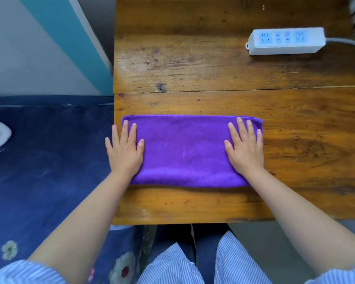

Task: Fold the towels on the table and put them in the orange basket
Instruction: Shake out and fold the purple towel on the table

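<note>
On the table [213, 64], both flat, spread hands, left [125, 149] and right [245, 148], press the towel [184, 152] ends; it needs another fold next

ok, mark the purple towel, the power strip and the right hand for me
purple towel [184, 152]: head view, bare middle of the folded cloth.
power strip [285, 41]: head view, centre of its white top face.
right hand [245, 149]: head view, back of the hand, flat on the towel's right end.
</note>
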Tool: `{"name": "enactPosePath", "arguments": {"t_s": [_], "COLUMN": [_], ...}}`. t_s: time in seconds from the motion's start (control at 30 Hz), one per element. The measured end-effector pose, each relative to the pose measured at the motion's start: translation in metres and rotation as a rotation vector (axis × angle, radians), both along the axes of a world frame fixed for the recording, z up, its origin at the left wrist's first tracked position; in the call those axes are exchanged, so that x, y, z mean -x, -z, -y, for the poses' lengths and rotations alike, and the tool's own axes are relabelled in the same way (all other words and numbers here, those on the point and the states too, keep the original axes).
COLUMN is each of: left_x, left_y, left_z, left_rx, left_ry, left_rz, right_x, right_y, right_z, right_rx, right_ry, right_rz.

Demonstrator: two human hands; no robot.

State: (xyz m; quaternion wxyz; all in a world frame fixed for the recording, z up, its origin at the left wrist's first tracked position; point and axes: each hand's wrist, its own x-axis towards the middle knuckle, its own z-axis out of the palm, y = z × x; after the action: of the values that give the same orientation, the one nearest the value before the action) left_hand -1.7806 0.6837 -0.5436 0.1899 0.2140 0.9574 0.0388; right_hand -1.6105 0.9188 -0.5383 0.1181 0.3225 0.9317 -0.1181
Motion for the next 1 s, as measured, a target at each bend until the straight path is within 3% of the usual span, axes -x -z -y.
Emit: {"name": "enactPosePath", "arguments": {"t_s": [0.17,0.33,0.47,0.7,0.87,1.0], "left_x": [-0.052,-0.082,-0.081,-0.075,-0.067,-0.065], "left_y": [-0.014,0.002,0.002,-0.015,-0.034,-0.041], "left_z": [-0.005,0.011,0.011,-0.002,-0.062,-0.130], "left_rx": [-0.129,0.083,0.067,-0.020,-0.224,-0.154], "left_ry": [0.194,0.179,0.191,0.279,0.431,0.552], "left_rz": [-0.064,0.017,0.028,0.014,-0.004,0.015], "right_x": [-0.017,-0.050,-0.058,-0.079,-0.085,-0.079], "right_y": [-0.014,-0.008,-0.005,-0.021,-0.028,-0.030], "right_z": [0.024,0.064,0.057,0.046,0.056,0.055], "right_rx": [0.009,0.015,0.020,-0.015,-0.004,0.099], "right_ry": [0.016,0.010,0.069,0.473,0.585,0.693], "right_rz": [-0.049,0.041,0.038,-0.066,0.087,0.104]}}
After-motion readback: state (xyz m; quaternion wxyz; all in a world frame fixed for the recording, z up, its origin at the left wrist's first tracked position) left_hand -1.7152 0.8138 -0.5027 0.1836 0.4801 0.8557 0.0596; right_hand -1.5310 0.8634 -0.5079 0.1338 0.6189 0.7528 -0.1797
